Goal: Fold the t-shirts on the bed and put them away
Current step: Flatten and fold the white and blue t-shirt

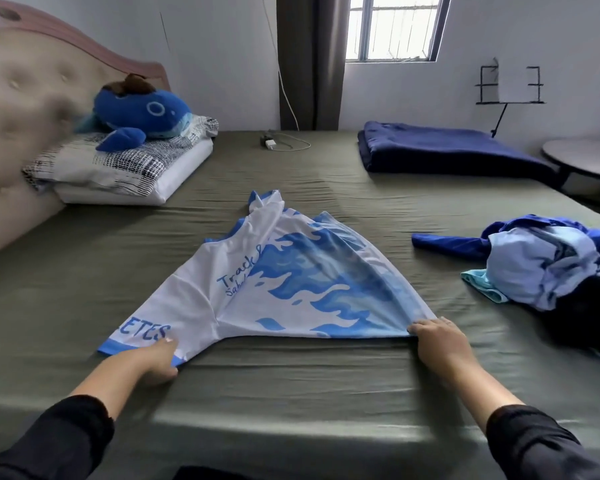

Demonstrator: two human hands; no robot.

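Observation:
A white t-shirt with a blue flame print (284, 278) lies spread on the olive-green bed (291, 382), creased down its middle, with one sleeve pointing away toward the far side. My left hand (155, 358) grips its near left sleeve, by the blue lettering. My right hand (437, 341) pinches the shirt's near right corner against the sheet. A loose heap of blue, light-blue and dark shirts (548, 265) sits at the right side of the bed.
Stacked pillows (125, 174) with a blue whale plush (142, 114) lie at the far left by the padded headboard. A folded navy blanket (447, 150) lies far right. A charger and cable (274, 143) rest at the far edge. A round table (586, 155) stands beyond the bed.

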